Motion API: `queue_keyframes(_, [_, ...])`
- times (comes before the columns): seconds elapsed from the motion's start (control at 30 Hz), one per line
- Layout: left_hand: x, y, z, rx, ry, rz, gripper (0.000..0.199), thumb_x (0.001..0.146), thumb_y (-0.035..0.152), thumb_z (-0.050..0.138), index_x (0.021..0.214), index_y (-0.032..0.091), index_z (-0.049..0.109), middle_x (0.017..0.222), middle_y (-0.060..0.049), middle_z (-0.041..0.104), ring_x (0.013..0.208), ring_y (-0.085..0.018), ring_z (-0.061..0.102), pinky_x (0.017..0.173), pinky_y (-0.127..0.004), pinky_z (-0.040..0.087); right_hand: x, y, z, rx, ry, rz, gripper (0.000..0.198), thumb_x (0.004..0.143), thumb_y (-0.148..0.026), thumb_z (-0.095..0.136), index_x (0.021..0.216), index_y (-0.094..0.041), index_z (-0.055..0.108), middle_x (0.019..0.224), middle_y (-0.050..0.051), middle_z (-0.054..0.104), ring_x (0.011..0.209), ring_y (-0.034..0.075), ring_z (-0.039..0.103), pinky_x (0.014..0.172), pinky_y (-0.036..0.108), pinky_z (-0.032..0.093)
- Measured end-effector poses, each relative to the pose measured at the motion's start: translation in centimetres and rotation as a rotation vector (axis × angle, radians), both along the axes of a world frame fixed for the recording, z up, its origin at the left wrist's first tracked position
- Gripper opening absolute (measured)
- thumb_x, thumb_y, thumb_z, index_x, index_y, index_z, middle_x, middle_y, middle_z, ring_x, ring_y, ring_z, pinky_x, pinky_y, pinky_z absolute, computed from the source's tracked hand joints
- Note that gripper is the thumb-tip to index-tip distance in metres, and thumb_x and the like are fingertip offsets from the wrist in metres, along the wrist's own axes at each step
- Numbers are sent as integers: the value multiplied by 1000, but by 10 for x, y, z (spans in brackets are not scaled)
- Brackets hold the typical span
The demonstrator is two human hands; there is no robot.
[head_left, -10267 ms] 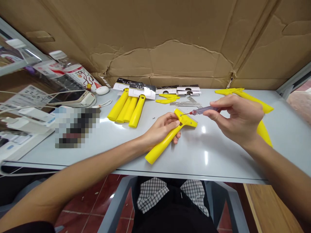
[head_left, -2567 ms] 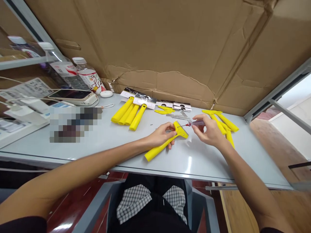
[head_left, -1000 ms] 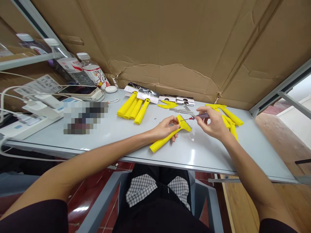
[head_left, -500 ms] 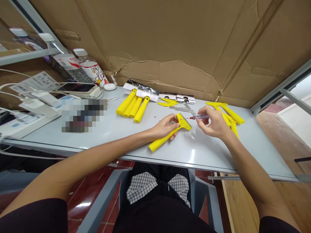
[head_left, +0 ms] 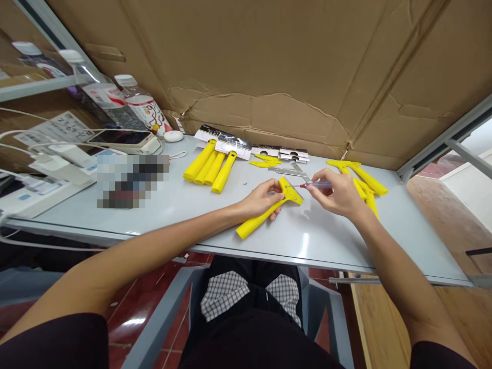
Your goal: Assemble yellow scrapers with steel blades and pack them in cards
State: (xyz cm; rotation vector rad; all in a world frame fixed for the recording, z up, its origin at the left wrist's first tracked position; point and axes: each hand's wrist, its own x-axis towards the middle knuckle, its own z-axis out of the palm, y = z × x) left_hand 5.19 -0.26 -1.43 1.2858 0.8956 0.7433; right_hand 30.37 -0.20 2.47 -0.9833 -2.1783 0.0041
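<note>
My left hand (head_left: 265,199) is closed around the neck of a yellow scraper (head_left: 255,224), whose wide head points up and to the right. In my right hand (head_left: 340,192) is a screwdriver (head_left: 321,185) with a clear purplish handle and a red collar. Its thin shaft lies almost level, and the tip meets the scraper head near a screw hole. Several yellow handles (head_left: 371,180) lie to the right of my right hand. Behind the scraper are metal blades (head_left: 290,171) and flat yellow pieces (head_left: 265,162).
Carded yellow scrapers (head_left: 207,166) lie at the back left. Stacked cards (head_left: 294,154) rest by the cardboard wall (head_left: 269,61). Farther left are a phone (head_left: 121,138), plastic bottles (head_left: 144,105) and a power strip (head_left: 49,187) with cables. The table's front edge (head_left: 238,251) runs close to my body.
The screwdriver shaft lies a little more level, and my right hand has shifted slightly left. My left hand keeps its hold on the scraper.
</note>
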Motion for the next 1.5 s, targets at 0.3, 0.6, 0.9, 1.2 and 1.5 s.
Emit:
queue_keyframes(0.3, [0,-1,6,-36,31,25,9,105,17,53,113,18,51,69,3,63,47,-13,63,46,-26,53,1,2,-4,27,-43,-67,24,97,-45,71,90,-22,65,54,-5,59,45,13,50,52,27,36])
queue_keyframes(0.6, [1,0,2,16,60,21,7,104,16,53,111,17,51,73,1,65,49,-14,66,45,-27,53,1,1,3,16,-83,-107,19,92,-40,72,92,-23,63,59,-4,62,51,16,58,58,30,44])
queue_keyframes(0.9, [0,1,2,11,49,24,11,104,19,57,113,16,51,70,1,65,47,-14,65,44,-27,54,1,4,0,-21,-40,-2,17,96,-40,71,91,-24,67,72,-1,73,54,15,62,57,30,47])
queue_keyframes(1.2, [-1,0,1,6,30,14,17,103,23,62,114,15,52,70,0,66,49,-15,66,47,-28,55,1,4,-6,23,-80,-82,25,99,-46,69,88,-24,69,56,-3,63,47,14,55,53,29,38])
queue_keyframes(1.5, [0,-1,-1,16,75,18,12,104,23,58,113,18,51,69,1,65,48,-16,67,46,-27,54,-5,0,-6,77,-82,-114,29,98,-45,70,80,-22,68,59,-1,63,50,15,52,54,31,38])
